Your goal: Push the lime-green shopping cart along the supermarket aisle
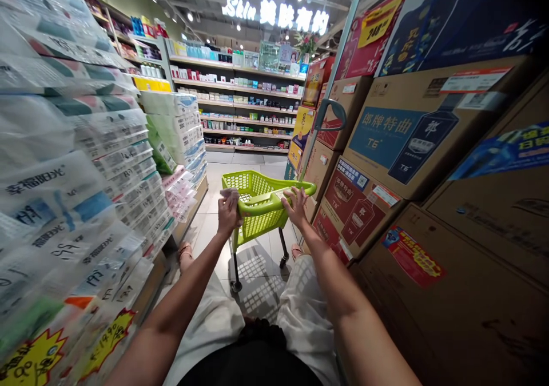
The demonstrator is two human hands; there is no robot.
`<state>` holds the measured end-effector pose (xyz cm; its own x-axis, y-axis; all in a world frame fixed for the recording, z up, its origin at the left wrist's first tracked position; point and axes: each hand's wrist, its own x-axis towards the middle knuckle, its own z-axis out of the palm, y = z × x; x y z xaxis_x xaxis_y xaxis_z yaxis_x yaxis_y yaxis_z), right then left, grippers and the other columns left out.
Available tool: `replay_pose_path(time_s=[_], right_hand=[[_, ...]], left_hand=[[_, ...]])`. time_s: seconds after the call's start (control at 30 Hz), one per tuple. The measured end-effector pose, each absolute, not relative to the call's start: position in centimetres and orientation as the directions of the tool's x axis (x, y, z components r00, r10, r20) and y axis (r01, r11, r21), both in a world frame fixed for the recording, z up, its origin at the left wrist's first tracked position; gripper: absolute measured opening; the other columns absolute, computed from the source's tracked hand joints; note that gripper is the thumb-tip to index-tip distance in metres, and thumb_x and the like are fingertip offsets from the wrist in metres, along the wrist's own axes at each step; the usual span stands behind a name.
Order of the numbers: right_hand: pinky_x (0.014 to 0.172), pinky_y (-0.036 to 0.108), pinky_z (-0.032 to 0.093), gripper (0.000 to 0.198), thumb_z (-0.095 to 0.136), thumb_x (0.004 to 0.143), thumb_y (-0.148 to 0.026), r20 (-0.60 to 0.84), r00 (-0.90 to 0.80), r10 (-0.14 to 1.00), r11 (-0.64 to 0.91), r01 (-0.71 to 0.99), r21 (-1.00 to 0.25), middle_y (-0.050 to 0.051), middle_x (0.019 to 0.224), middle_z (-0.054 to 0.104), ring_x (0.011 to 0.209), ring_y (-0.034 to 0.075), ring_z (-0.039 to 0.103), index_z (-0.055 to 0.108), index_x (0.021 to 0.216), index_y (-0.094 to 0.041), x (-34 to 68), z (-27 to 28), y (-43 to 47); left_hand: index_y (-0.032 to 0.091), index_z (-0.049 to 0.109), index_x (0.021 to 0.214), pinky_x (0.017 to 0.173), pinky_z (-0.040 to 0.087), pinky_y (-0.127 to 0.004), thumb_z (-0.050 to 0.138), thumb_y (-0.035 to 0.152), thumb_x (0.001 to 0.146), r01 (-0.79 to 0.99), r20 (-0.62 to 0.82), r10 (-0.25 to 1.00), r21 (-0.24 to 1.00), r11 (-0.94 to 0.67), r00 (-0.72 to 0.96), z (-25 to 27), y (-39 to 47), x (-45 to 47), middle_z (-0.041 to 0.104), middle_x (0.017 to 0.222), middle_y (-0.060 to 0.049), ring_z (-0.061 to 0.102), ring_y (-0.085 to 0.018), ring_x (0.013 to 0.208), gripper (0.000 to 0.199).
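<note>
Nearest the camera, a black top (253, 366) and white trousers (304, 311) are seen, with both forearms stretched forward between the legs. The left hand (229, 214) is placed at the left end of a green handle (261, 206); its fingers are curled in and clamped on that end, and a pale crumpled piece (229, 194) is held at their top. The right hand (295, 205) is laid on the right part of the same handle, with the fingers slightly apart over its top; whether they are closed underneath cannot be told.

The handle is joined to a lime-green shopping cart (261, 230), which is stood upright on pale floor tiles (263, 158) directly in front of the legs, in the aisle. Its perforated basket is carried on dark legs with wheels (235, 286), and a latticed shadow is cast below.

On the left, white plastic-wrapped packs (124, 166) are piled high, and yellow starburst price cards (105, 343) are fixed low on them. On the right, printed cartons (384, 137) are stacked, and a slanted pole (348, 31) with a looped grip (339, 111) is seen beside them.

Farther off, the aisle is closed by shelves (238, 91) filled with small boxes and bottles, above which a lit white sign (274, 14) is mounted.
</note>
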<state>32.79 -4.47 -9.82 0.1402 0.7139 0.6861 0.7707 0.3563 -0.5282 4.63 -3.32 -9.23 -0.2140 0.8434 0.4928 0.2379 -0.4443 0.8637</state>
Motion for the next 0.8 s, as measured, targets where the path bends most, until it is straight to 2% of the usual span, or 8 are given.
replay_pose_path(time_s=[0.07, 0.2, 0.37, 0.47, 0.57, 0.67, 0.73, 0.8], right_hand=[[0.127, 0.070, 0.007, 0.040, 0.047, 0.101, -0.053, 0.677, 0.138, 0.723, 0.358, 0.764, -0.538, 0.011, 0.150, 0.047, 0.157, 0.036, 0.016, 0.069, 0.122, -0.026, 33.1, -9.8, -4.4], [0.129, 0.067, 0.010, 0.038, 0.047, 0.102, -0.052, 0.663, 0.147, 0.734, 0.349, 0.756, -0.554, 0.010, 0.151, 0.048, 0.157, 0.034, 0.018, 0.069, 0.120, -0.027, 33.7, -9.6, -4.5], [0.130, 0.062, 0.013, 0.039, 0.045, 0.102, -0.051, 0.656, 0.135, 0.742, 0.364, 0.740, -0.565, 0.008, 0.153, 0.048, 0.158, 0.030, 0.020, 0.069, 0.120, -0.026, 35.4, -9.4, -5.3], [0.132, 0.058, 0.014, 0.042, 0.044, 0.101, -0.052, 0.651, 0.127, 0.748, 0.402, 0.694, -0.597, 0.008, 0.153, 0.048, 0.159, 0.029, 0.017, 0.068, 0.122, -0.025, 36.5, -9.4, -5.8], [0.132, 0.056, 0.014, 0.044, 0.043, 0.100, -0.055, 0.633, 0.158, 0.758, 0.415, 0.631, -0.655, 0.007, 0.156, 0.046, 0.160, 0.028, 0.015, 0.068, 0.120, -0.026, 37.1, -9.4, -6.2], [0.133, 0.054, 0.013, 0.043, 0.044, 0.098, -0.058, 0.611, 0.205, 0.765, 0.411, 0.575, -0.707, 0.004, 0.158, 0.044, 0.161, 0.027, 0.013, 0.069, 0.117, -0.028, 37.0, -9.4, -6.4], [0.134, 0.052, 0.011, 0.042, 0.045, 0.098, -0.058, 0.610, 0.221, 0.761, 0.418, 0.551, -0.722, 0.003, 0.158, 0.043, 0.161, 0.026, 0.013, 0.069, 0.116, -0.029, 36.8, -9.4, -6.6], [0.134, 0.051, 0.010, 0.042, 0.045, 0.098, -0.058, 0.614, 0.225, 0.757, 0.428, 0.539, -0.726, 0.003, 0.159, 0.043, 0.161, 0.025, 0.013, 0.070, 0.117, -0.029, 36.7, -9.3, -6.8]], left_hand=[[0.021, 0.075, 0.093, 0.107, 0.049, -0.039, 0.060, 0.053, 0.092, 0.291, 0.541, 0.838, 0.815, -0.500, -0.074, -7.4, -2.2, 3.9, 0.065, 0.109, -0.010, 0.065, -0.027, 0.112, 0.036], [0.022, 0.072, 0.083, 0.093, 0.054, -0.038, 0.053, 0.052, 0.094, 0.347, 0.431, 0.882, 0.811, -0.472, 0.193, -5.6, -1.1, 3.3, 0.071, 0.091, -0.007, 0.067, -0.025, 0.092, 0.036], [0.023, 0.069, 0.080, 0.091, 0.053, -0.039, 0.050, 0.049, 0.096, 0.392, 0.515, 0.823, 0.724, -0.567, 0.240, -6.8, -1.9, 4.6, 0.069, 0.088, -0.007, 0.065, -0.025, 0.089, 0.036], [0.022, 0.073, 0.086, 0.096, 0.053, -0.040, 0.051, 0.047, 0.097, 0.383, 0.535, 0.822, 0.730, -0.566, 0.195, -7.9, -1.7, 4.6, 0.066, 0.100, -0.009, 0.066, -0.026, 0.096, 0.034], [0.020, 0.075, 0.093, 0.103, 0.052, -0.042, 0.055, 0.043, 0.095, 0.450, 0.463, 0.886, 0.787, -0.422, 0.021, -9.0, -1.0, 4.2, 0.059, 0.113, -0.011, 0.065, -0.027, 0.104, 0.031], [0.018, 0.075, 0.102, 0.103, 0.053, -0.043, 0.054, 0.045, 0.098, 0.472, 0.382, 0.910, 0.839, -0.269, -0.160, -11.0, -2.1, 4.7, 0.053, 0.110, -0.010, 0.065, -0.027, 0.104, 0.034], [0.018, 0.073, 0.111, 0.101, 0.054, -0.043, 0.048, 0.050, 0.102, 0.459, 0.411, 0.880, 0.846, -0.270, -0.239, -12.7, -4.1, 5.8, 0.053, 0.107, -0.009, 0.065, -0.026, 0.102, 0.042], [0.017, 0.071, 0.121, 0.104, 0.052, -0.043, 0.040, 0.054, 0.105, 0.451, 0.527, 0.808, 0.808, -0.380, -0.264, -14.0, -6.3, 7.2, 0.055, 0.109, -0.010, 0.064, -0.026, 0.107, 0.050]])
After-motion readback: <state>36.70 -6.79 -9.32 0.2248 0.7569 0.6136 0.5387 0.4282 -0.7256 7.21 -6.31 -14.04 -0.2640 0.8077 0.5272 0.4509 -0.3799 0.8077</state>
